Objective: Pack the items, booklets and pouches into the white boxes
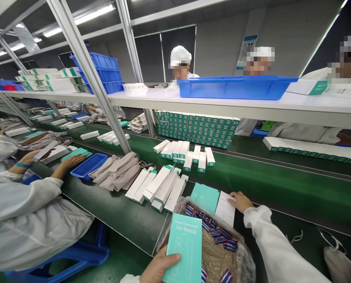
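My left hand (160,264) grips a teal user manual (185,237), thumb across its front cover. It is held upright above a plastic-lined box (219,259), where bundles of small dark-blue batteries (224,237) lie on brown wrapping. My right hand (242,203) reaches past the box, its fingers closed on the edge of a white printed leaflet (225,208). Left of that leaflet lies a stack of teal manuals (205,196), touching or just beside it. Long white cartons with green ends (160,186) are piled left of the box.
Grey cloth pouches (116,171) and a blue tray (88,167) lie further left, near a co-worker's hand (72,161). Across the green belt (252,169) stands a wall of stacked cartons (193,127). A shelf (252,106) overhead carries a blue bin (234,88).
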The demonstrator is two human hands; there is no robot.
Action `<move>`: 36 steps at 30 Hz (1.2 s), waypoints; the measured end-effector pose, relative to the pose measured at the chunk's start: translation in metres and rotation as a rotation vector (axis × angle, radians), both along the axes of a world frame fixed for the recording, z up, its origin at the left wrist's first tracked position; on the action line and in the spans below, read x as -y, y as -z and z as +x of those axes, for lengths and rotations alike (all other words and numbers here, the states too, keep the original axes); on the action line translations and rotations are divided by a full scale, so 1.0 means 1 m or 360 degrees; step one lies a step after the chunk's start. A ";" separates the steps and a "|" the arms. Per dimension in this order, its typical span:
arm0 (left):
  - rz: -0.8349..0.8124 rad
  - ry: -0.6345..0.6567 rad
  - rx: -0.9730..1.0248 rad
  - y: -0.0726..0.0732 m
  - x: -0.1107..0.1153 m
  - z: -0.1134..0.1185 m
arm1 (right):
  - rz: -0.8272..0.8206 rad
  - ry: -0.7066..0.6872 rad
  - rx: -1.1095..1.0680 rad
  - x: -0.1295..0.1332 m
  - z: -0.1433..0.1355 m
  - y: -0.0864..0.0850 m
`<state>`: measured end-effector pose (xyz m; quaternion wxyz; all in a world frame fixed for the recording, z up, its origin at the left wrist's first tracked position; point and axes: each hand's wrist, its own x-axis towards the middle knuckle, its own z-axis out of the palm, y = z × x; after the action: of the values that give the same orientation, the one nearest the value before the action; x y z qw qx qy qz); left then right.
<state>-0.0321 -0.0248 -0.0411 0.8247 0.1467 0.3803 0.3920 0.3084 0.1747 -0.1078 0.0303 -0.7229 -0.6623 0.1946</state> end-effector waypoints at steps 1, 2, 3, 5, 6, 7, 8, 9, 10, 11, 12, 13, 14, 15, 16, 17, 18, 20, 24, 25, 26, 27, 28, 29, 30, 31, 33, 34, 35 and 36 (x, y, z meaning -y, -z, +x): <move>-0.0010 -0.0016 -0.0004 0.001 0.000 -0.001 | 0.0016 0.0005 -0.0005 0.001 0.001 -0.001; -0.0014 -0.0023 -0.0004 0.001 0.000 -0.002 | 0.0033 0.0015 -0.0013 0.002 0.001 -0.002; -0.0008 -0.0017 0.0003 0.001 0.000 -0.002 | 0.0052 0.0029 -0.0022 0.003 0.002 -0.004; 0.0017 0.0015 0.0016 0.002 0.000 -0.004 | 0.0101 0.0065 -0.0048 0.006 0.003 -0.008; 0.0024 0.0026 0.0011 0.002 0.000 -0.004 | 0.0132 0.0080 -0.0066 0.007 0.003 -0.011; 0.0023 0.0029 -0.0004 0.002 0.000 -0.004 | 0.0168 0.0089 -0.0090 0.008 0.002 -0.013; 0.0013 0.0026 -0.0023 0.002 0.000 -0.003 | 0.0210 0.0092 -0.0119 0.010 0.000 -0.016; 0.0000 0.0014 -0.0045 0.003 -0.001 -0.002 | 0.0251 0.0089 -0.0159 0.012 -0.002 -0.019; -0.0015 0.0012 -0.0063 0.003 -0.002 -0.001 | 0.0290 0.0081 -0.0211 0.015 -0.004 -0.022; -0.0028 0.0023 -0.0072 0.004 -0.003 0.001 | 0.0323 0.0073 -0.0273 0.017 -0.005 -0.025; -0.0024 0.0035 -0.0074 0.004 -0.005 0.002 | 0.0350 0.0071 -0.0342 0.020 -0.006 -0.030; -0.0011 0.0045 -0.0078 0.004 -0.007 0.003 | 0.0378 0.0080 -0.0409 0.022 -0.006 -0.035; 0.0008 0.0050 -0.0088 0.004 -0.009 0.004 | 0.0413 0.0104 -0.0470 0.023 -0.003 -0.041; 0.0025 0.0045 -0.0107 0.004 -0.012 0.004 | 0.0461 0.0148 -0.0523 0.025 0.001 -0.049; 0.0033 0.0030 -0.0139 0.004 -0.015 0.005 | 0.0523 0.0209 -0.0568 0.025 0.006 -0.058; 0.0026 0.0016 -0.0181 0.003 -0.019 0.005 | 0.0592 0.0282 -0.0614 0.026 0.012 -0.068; -0.0003 0.0009 -0.0233 0.002 -0.022 0.005 | 0.0659 0.0355 -0.0669 0.028 0.017 -0.078; -0.0079 -0.0008 -0.0346 0.000 -0.030 0.006 | 0.0742 0.0453 -0.0818 0.034 0.022 -0.096; -0.0098 -0.0031 -0.0431 -0.003 -0.040 0.015 | 0.0653 0.0331 -0.1157 0.065 -0.013 -0.112; -0.0084 -0.0013 -0.0413 -0.004 -0.041 0.019 | 0.0615 0.0266 -0.1218 0.075 -0.030 -0.111; -0.0069 0.0006 -0.0392 -0.005 -0.041 0.023 | 0.0560 0.0177 -0.1288 0.085 -0.048 -0.110; -0.0055 0.0028 -0.0370 -0.007 -0.041 0.028 | 0.0470 0.0040 -0.1392 0.095 -0.065 -0.108; -0.0041 0.0051 -0.0347 -0.009 -0.040 0.033 | 0.0430 -0.0034 -0.1417 0.104 -0.081 -0.105; -0.0022 0.0080 -0.0318 -0.011 -0.039 0.038 | 0.0412 -0.0079 -0.1410 0.113 -0.094 -0.103; 0.0010 0.0110 -0.0284 -0.012 -0.037 0.042 | 0.0414 -0.0099 -0.1381 0.120 -0.105 -0.101; 0.0056 0.0137 -0.0250 -0.013 -0.036 0.046 | 0.0434 -0.0089 -0.1330 0.126 -0.113 -0.100; 0.0144 0.0204 -0.0196 -0.012 -0.033 0.052 | 0.0466 -0.0051 -0.1254 0.135 -0.122 -0.096; 0.0173 0.0232 -0.0188 -0.011 -0.032 0.054 | 0.0472 -0.0025 -0.1232 0.137 -0.122 -0.092; 0.0182 0.0257 -0.0193 -0.010 -0.032 0.055 | 0.0477 0.0009 -0.1217 0.139 -0.120 -0.088; 0.0172 0.0274 -0.0206 -0.009 -0.031 0.056 | 0.0496 0.0059 -0.1206 0.140 -0.114 -0.082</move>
<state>0.0240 0.0064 -0.0323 0.8200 0.2482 0.3970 0.3293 0.1939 0.0348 -0.0262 0.3848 -0.5985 -0.6128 0.3438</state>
